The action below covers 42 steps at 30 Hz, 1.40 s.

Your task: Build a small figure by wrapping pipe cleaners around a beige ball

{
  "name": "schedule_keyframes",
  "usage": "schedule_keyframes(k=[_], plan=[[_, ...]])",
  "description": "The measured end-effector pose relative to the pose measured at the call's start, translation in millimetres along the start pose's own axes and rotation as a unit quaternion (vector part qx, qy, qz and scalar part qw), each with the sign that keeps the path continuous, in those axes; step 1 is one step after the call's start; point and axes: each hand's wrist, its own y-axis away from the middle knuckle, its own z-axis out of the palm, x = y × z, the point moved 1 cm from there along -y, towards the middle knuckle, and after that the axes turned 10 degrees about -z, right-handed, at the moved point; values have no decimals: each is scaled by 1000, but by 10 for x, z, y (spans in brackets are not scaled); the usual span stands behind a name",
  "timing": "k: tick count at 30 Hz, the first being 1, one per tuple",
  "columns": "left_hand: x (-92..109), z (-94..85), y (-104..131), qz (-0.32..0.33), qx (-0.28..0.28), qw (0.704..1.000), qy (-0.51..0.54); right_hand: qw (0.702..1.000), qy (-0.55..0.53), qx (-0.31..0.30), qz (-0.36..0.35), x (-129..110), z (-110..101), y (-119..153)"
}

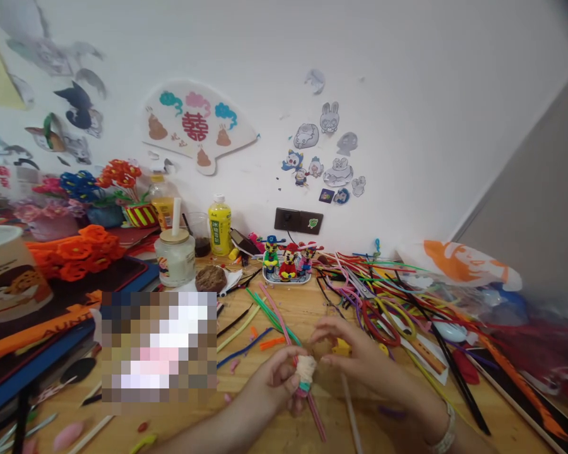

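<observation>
Head cam, fwd/down over desk (307,308)

Near centre: small held piece (306,369), cream above, teal and pink below. Stem (317,419) beside it: dusty pink. Far centre, left to right: first figure (271,258), blue hat, green and yellow body; second figure (289,263), mostly red, some yellow; third figure (308,257), largely pink. Far, on the white wall (430,126): fan cutout (196,126), white ground, red characters, clouds in teal, pink and blue, brown swirls. Far left: pot (142,215), red-and-yellow stripes; blooms (120,173) above it, orange-red. Tabletop (331,429): light brown, wood-grained.
</observation>
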Motion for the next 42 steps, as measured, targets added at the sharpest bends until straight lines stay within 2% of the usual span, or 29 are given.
schedule_keyframes(k=[5, 10, 12, 13, 15, 18, 20, 21, 23, 25, 26, 27, 28, 30, 32, 37, 42], plan=[[-2, 5, -5, -4, 2, 1000, 8, 998, 20, 1, -53, 14, 71, -10], [51, 32, 32, -12, 12, 1000, -2, 999, -14, -7, -46, 91, 101, 17], [53, 33, 35, -13, 14, 1000, -2, 997, -64, 21, -24, 118, 123, 21], [49, 32, 33, -12, 15, 1000, -2, 993, -101, 58, -10, 133, 115, 18], [36, 27, 26, -11, 13, 1000, 0, 966, -195, 171, 17, 162, 36, 3], [20, 20, 15, -15, 7, 1000, 4, 876, -344, 336, 31, 190, -223, -23], [18, 17, 14, -19, 3, 1000, 7, 835, -403, 372, 39, 179, -413, -36], [19, 17, 16, -19, 0, 1000, 7, 831, -405, 380, 33, 161, -487, -39], [21, 21, 20, -18, -3, 1000, 6, 878, -331, 345, 27, 96, -549, -41], [20, 27, 20, -13, 0, 1000, 1, 939, -219, 264, 29, -2, -475, -45], [18, 31, 17, -7, 2, 1000, -3, 957, -184, 223, 35, -57, -396, -48], [15, 35, 14, 1, 4, 1000, -8, 988, -79, 132, 15, -123, -296, -56], [11, 39, 9, 10, 5, 1000, -13, 997, 29, 72, -10, -186, -192, -63], [3, 49, 2, 27, 10, 999, -22, 981, 186, -16, -50, -290, 2, -75], [0, 60, 2, 36, 13, 999, -22, 960, 269, -43, -67, -351, 140, -83], [-7, 78, 6, 52, 8, 998, -17, 928, 359, -37, -95, -360, 267, -109], [-44, 61, -31, 64, 3, 998, -17, 896, 408, -45, -170, -349, 304, -160]])
